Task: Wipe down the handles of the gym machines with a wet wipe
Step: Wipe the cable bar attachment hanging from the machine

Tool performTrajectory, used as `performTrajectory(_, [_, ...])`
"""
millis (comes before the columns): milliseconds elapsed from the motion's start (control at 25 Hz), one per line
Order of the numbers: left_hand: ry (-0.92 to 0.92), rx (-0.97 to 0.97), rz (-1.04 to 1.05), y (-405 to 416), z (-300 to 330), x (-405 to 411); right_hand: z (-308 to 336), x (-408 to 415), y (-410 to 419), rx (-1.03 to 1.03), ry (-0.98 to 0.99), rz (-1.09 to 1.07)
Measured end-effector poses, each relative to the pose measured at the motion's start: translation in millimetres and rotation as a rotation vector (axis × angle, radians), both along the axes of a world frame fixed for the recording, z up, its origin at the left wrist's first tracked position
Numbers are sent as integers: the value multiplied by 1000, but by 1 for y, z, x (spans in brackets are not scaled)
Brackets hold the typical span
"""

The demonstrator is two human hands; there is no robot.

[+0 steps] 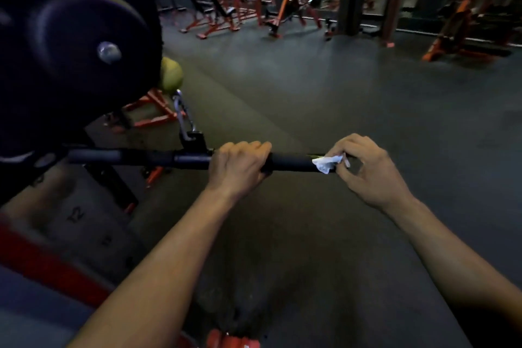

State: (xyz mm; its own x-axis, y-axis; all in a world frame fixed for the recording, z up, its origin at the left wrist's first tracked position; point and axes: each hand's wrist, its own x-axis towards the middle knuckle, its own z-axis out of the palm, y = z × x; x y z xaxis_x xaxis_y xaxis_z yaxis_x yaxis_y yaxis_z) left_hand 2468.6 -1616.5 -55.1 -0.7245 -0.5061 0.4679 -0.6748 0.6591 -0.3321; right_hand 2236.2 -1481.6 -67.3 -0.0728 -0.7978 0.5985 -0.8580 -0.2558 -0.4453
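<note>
A black cable-machine bar (291,162) runs level across the middle of the view, hung from a metal carabiner (185,118). My left hand (240,168) grips the bar near its centre, fingers curled over the top. My right hand (367,169) is at the bar's right end and pinches a small crumpled white wet wipe (327,162) against the rubber grip. The bar's very tip is hidden behind the wipe and my right fingers.
A large black round pad (79,45) of the machine looms at upper left, with a weight stack (76,215) marked 12 below it. A yellowish ball stop (171,75) sits on the cable. Orange-framed benches (285,5) and racks line the far side across open grey floor (324,87).
</note>
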Motion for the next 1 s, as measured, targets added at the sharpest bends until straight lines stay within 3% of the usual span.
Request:
performTrajectory(320, [-47,-28,95,11,-12,3,-7,-11,-2,102,43,181])
performTrajectory(480, [4,-30,95,33,-16,-1,-11,-29,-3,207,-46,316])
performTrajectory(640, [117,-66,151,49,-45,2,-33,-32,-11,309,-189,473])
performTrajectory(760, [222,-40,360,64,-62,-1,-50,-35,-23,390,-208,669])
performTrajectory(920, [375,210,589,97,-68,-22,-64,-41,-36,355,-192,838])
performTrajectory(1000, [624,311,649,127,-67,-38,-64,-37,-41,370,-178,906])
